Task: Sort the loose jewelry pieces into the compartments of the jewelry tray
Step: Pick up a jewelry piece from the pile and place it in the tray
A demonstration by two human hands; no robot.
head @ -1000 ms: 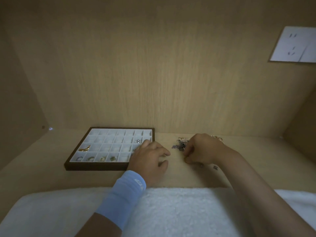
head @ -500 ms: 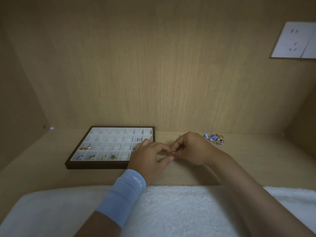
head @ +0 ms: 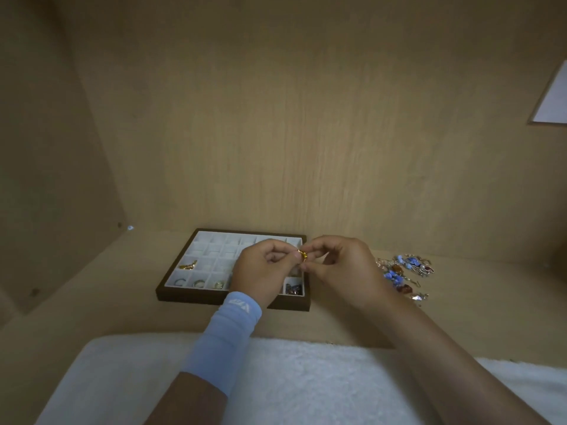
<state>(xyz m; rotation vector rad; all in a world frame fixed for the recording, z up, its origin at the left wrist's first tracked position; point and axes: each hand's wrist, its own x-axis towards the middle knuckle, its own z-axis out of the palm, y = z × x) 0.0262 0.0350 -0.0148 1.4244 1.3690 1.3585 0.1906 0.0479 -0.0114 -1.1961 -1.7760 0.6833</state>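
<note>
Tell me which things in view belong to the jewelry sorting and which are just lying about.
Job: jewelry tray; small gold piece pinched between left hand and right hand; loose jewelry pile right of the tray; rings in its front row.
Lying about: white fleecy cloth; white wall plate.

It looks like a home storage nook: light wood-grain laminate panels (head: 306, 133) enclose a matching shelf (head: 475, 317), with a white rectangular wall plate (head: 553, 99) and a white fleecy cloth (head: 306, 381).

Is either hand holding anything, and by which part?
A small gold piece, held above the tray. The left hand and right hand each pinch one side with their fingers. Finer detail cannot be told.
</note>
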